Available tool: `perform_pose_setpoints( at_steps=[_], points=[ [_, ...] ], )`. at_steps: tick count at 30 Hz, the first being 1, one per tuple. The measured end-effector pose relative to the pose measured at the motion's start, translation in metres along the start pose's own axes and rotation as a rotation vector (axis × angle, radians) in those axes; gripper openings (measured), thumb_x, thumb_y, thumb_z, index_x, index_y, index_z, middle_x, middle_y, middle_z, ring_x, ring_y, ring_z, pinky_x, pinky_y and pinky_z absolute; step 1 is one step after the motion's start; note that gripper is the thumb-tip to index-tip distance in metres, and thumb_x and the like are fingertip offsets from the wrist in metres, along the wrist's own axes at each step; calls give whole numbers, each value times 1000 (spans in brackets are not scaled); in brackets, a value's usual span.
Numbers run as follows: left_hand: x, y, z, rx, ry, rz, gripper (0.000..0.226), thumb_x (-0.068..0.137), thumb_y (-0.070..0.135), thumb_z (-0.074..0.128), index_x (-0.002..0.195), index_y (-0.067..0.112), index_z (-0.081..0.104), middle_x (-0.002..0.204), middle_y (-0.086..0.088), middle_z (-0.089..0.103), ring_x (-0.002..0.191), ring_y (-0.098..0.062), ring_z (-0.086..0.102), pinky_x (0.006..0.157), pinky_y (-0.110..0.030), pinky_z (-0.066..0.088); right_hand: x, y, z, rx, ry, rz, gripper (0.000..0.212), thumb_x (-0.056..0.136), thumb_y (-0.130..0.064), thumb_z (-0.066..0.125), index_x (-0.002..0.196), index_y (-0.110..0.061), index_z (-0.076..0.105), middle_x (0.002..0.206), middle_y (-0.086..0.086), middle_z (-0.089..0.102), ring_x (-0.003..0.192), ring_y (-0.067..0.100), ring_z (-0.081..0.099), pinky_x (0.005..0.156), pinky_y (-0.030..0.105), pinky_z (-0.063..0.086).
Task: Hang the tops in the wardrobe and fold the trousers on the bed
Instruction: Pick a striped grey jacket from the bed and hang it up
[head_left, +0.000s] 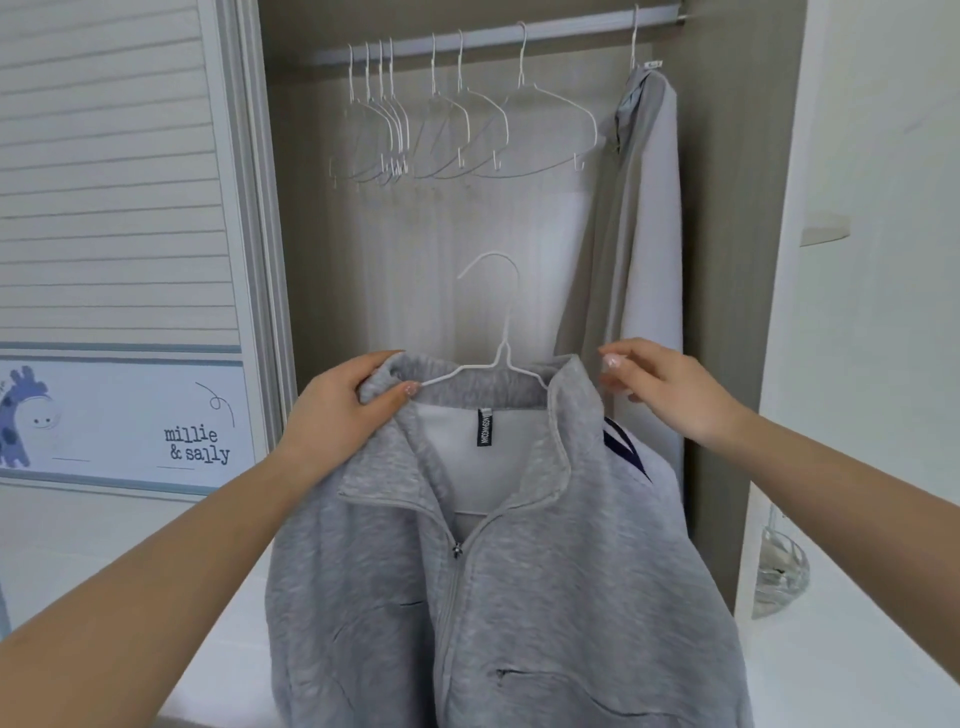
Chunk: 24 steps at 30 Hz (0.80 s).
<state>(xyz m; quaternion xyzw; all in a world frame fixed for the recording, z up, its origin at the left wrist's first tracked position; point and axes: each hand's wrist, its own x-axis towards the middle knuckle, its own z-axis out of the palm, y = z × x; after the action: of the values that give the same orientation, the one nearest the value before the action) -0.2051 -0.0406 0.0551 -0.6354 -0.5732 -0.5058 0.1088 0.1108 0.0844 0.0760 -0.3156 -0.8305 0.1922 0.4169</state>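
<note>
Hanging step: left hand (347, 402) pinches the grey jacket (498, 571) collar on its hanger (496, 332), right hand (670, 387) loosely open beside it; next, probably, hook onto the far rail (519, 34).

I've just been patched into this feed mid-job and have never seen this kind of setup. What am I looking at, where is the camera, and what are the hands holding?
There is no machine here: a person works with bare hands, and the single picture comes from a wide-angle camera worn on their head, looking forward and down.

They face an open wardrobe. The left hand grips the collar of a grey zip-up jacket, which already sits on a white wire hanger. The right hand is beside the other end of the collar with its fingers loosely bent; I cannot tell whether it touches the cloth.

Above, the rail carries several empty hangers and, at its right end, one hung grey garment. The jacket's hanger is not yet hooked on the rail. A white surface lies below the jacket.
</note>
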Motion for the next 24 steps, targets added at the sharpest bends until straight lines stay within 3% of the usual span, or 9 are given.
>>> perform_pose_setpoints(
  at_steps=[3, 5, 7, 9, 11, 16, 20, 22, 24],
  points=[
    [5, 5, 5, -17, 5, 0, 30, 85, 41, 65, 113, 32, 66, 98, 20, 67, 92, 0, 62, 79, -21, 47, -15, -7, 15, -243, -126, -205, 78, 79, -65, 56, 146, -43, 22, 135, -12, 46, 121, 4, 47, 101, 23, 40],
    [11, 13, 10, -4, -11, 18, 26, 85, 43, 65, 108, 33, 67, 88, 20, 66, 83, 1, 61, 73, -23, 47, -12, -14, 22, -508, -58, -533, 74, 79, -35, 68, 144, -33, 34, 145, 3, 37, 129, 18, 42, 101, 32, 42],
    [16, 16, 12, 2, -22, 34, 24, 84, 45, 64, 106, 35, 66, 85, 20, 66, 80, 3, 60, 71, -22, 46, -5, -21, 19, -666, 19, -746, 47, 71, -14, 75, 116, -14, 63, 137, 16, 48, 119, 33, 53, 93, 42, 49],
    [17, 11, 7, 7, -22, 34, 25, 84, 45, 64, 107, 36, 66, 88, 21, 67, 82, 4, 61, 73, -21, 48, 1, -21, 5, -712, 16, -821, 26, 64, -7, 79, 87, -9, 67, 122, 17, 60, 106, 35, 62, 82, 44, 54],
    [17, 2, 0, 11, -18, 21, 24, 85, 44, 65, 107, 36, 66, 92, 19, 68, 86, 4, 61, 76, -20, 49, 2, -15, -10, -717, -1, -824, 22, 64, -6, 82, 78, -9, 65, 110, 10, 67, 96, 30, 66, 77, 40, 55],
    [17, -10, -10, -50, -17, 19, 14, 86, 39, 66, 98, 43, 67, 93, 23, 69, 88, 4, 63, 76, -20, 50, 5, 7, -19, -637, -18, -600, 14, 79, -2, 71, 87, -12, 67, 119, -9, 66, 104, 19, 66, 86, 35, 53],
    [18, -10, -3, -23, 18, -24, 7, 85, 44, 64, 91, 43, 68, 86, 19, 70, 81, 0, 63, 73, -27, 52, 13, -5, 3, 43, -89, 35, 24, 90, -17, 55, 81, -30, 73, 103, -17, 65, 104, 17, 63, 85, 27, 55],
    [20, -9, 2, 7, 33, -33, 12, 85, 44, 64, 93, 37, 70, 85, 14, 70, 80, -2, 63, 73, -31, 52, 24, -17, 12, -39, 14, 148, 23, 86, -42, 61, 90, -20, 64, 92, -4, 61, 83, 22, 67, 72, 36, 59],
    [22, -7, 6, 27, 37, -31, 13, 85, 45, 63, 94, 37, 69, 85, 16, 69, 80, -1, 62, 71, -27, 51, 32, -24, 20, -282, -80, 228, 36, 85, -46, 63, 99, -14, 54, 89, 2, 60, 67, 21, 68, 68, 38, 59]
  ],
)
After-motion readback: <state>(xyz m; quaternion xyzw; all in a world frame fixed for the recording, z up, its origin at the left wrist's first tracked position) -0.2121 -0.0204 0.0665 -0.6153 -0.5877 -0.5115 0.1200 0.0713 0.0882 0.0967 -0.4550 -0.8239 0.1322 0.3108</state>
